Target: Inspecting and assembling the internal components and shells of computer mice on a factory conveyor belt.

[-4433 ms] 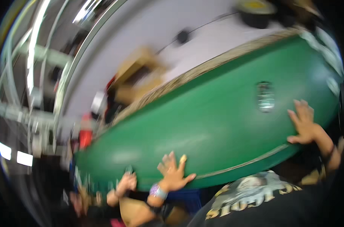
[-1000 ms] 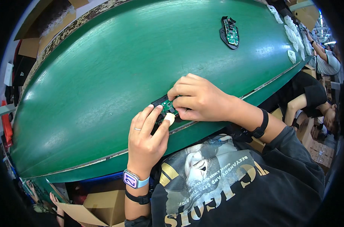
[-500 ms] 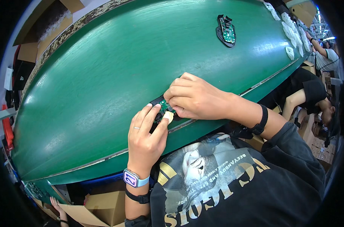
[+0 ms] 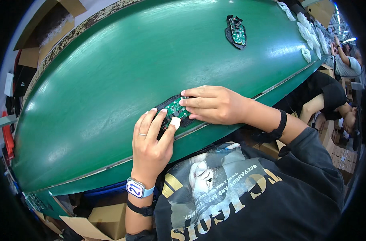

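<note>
A black base with a green circuit board (image 4: 175, 109), shaped like the underside of a computer mouse, lies near the front edge of the green belt. My left hand (image 4: 152, 134) holds its left end, fingers on the far side and thumb on the near side. A pale finger cot covers that thumb's tip. At the right end, my right hand (image 4: 215, 105) grips the base, its fingertips on the board and far rim and its thumb on the near side. These fingers hide part of the base. No tool shows in either hand.
Farther off on the green belt (image 4: 110, 80) lies a second black base with a circuit board (image 4: 239, 34). Several white crumpled pieces (image 4: 307, 36) are at the far right. Other people sit along the right side. An open cardboard box (image 4: 108, 219) stands below the belt's front edge.
My right hand has spread from a pinch over the board to a hold on its right end, uncovering more of it. The second base has shifted slightly left. A person's hand at lower left has gone.
</note>
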A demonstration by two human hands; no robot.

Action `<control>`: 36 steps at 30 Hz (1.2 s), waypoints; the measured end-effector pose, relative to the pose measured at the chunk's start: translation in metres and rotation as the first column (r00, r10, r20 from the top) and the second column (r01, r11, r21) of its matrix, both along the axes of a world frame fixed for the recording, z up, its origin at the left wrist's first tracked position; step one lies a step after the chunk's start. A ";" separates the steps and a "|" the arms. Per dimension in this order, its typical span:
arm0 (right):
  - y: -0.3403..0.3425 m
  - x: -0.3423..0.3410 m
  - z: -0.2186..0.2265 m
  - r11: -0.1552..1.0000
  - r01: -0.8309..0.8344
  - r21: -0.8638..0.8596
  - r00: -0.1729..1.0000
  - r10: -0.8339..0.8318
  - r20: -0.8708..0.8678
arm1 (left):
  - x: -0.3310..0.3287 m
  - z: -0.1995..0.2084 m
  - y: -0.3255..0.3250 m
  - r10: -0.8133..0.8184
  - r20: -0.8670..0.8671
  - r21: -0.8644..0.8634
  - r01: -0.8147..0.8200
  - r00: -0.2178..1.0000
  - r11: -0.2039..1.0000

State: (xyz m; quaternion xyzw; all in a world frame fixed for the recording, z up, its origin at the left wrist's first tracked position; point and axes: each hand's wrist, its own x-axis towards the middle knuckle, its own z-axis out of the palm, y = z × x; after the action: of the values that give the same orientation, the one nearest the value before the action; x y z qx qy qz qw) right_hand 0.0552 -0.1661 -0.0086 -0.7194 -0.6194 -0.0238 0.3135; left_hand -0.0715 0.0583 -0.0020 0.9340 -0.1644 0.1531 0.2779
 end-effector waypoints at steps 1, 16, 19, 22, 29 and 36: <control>-0.001 -0.002 0.002 0.999 0.022 -0.033 0.999 -0.021 0.039 | 0.001 0.000 0.000 0.002 0.000 0.001 -0.002 1.000 1.000; -0.005 0.002 0.005 0.995 0.008 -0.102 0.991 -0.021 -0.130 | 0.000 -0.004 -0.006 -0.031 -0.050 0.010 0.031 0.998 0.999; -0.001 0.014 0.008 0.997 0.013 -0.078 0.953 -0.036 -0.302 | -0.002 0.000 -0.012 0.003 -0.066 0.052 0.000 0.998 0.999; -0.002 0.021 0.019 0.990 0.081 -0.112 0.919 -0.117 -0.377 | -0.002 0.005 -0.014 0.047 -0.067 0.051 -0.044 0.997 0.998; -0.007 0.012 0.027 0.978 0.133 -0.162 0.796 -0.203 -0.570 | -0.004 0.006 -0.013 0.151 -0.225 -0.203 -0.198 0.963 0.959; 0.003 -0.024 0.070 0.880 0.475 0.004 0.032 -0.012 -0.999 | -0.001 0.058 -0.025 -0.036 -0.421 -0.906 -0.418 0.906 0.065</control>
State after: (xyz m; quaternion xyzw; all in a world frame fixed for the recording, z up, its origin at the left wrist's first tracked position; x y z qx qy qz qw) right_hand 0.0309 -0.1634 0.0615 -0.5722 -0.0911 0.3065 0.7552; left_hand -0.0722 0.0329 0.0562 0.5249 0.1585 0.0979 0.8305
